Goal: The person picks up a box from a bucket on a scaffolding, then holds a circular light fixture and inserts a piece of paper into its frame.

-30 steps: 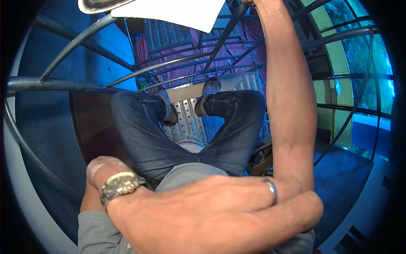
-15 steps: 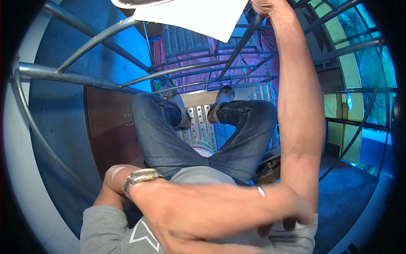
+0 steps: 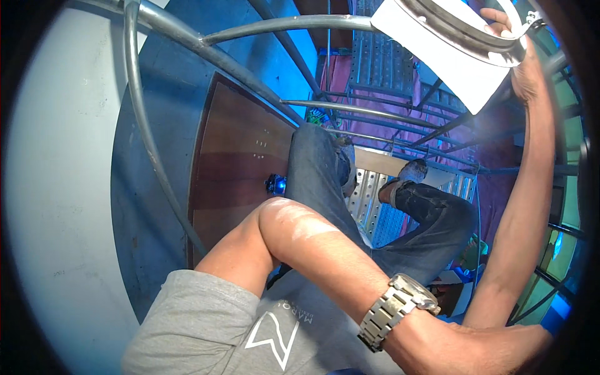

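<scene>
My right arm reaches up along the right side. At its end, my right hand (image 3: 528, 72) is at a round metal ring (image 3: 456, 31), with fingers showing inside the ring and the palm by its outer edge; it appears to hold the rim. A flat white sheet (image 3: 459, 72) with a pointed lower corner sits against the ring, and a small metal fitting (image 3: 533, 20) is at its right. Across my chest, my left forearm with a metal-band watch runs to the right. My left hand (image 3: 481, 347) is by my right upper arm, its fingers hidden.
Bent metal scaffold tubes (image 3: 250, 78) cross the upper left and middle. My feet are on a perforated metal plank (image 3: 369, 200). A brown door-like panel (image 3: 234, 144) stands left of my legs, beside a pale wall (image 3: 69, 187). Pink sheeting (image 3: 400, 125) lies below the tubes.
The view has turned, so the ring and sheet show more fully at the upper right. My left hand has moved further right across my body. My right hand stays at the ring.
</scene>
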Demonstrator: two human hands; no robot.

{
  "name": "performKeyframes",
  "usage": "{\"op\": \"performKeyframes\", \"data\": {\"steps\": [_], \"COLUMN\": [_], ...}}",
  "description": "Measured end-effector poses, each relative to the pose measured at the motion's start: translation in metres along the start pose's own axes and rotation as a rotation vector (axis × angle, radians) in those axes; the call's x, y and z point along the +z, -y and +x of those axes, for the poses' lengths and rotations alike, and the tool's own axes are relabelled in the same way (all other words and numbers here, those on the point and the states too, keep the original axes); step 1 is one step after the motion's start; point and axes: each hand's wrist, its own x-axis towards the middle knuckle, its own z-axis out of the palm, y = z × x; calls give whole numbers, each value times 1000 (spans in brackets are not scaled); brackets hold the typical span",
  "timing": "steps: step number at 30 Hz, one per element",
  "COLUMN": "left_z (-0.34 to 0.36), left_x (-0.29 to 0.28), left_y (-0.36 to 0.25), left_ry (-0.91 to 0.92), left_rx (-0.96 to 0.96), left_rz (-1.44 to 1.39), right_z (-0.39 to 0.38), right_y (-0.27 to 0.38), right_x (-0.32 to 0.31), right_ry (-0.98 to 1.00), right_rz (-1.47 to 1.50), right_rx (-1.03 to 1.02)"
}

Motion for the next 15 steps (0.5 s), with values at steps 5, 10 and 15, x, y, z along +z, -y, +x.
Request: {"op": "performKeyframes", "data": {"steps": [5,10,15], "left_z": [-32,-76,-123], "left_x": [-7,-48,-116], "left_y": [-22,-1,-34], "left_ry": [65,40,-342], "left_rx": [52,48,-512], "left_rz": [-223,443,1190], "right_z": [-11,-5,-23], "right_y": [6,-2,22], "right_x": [-6,3,13], "right_ry": [45,32,-37], "right_rz": [181,132,-41], "right_rx": [5,-31,-6]}}
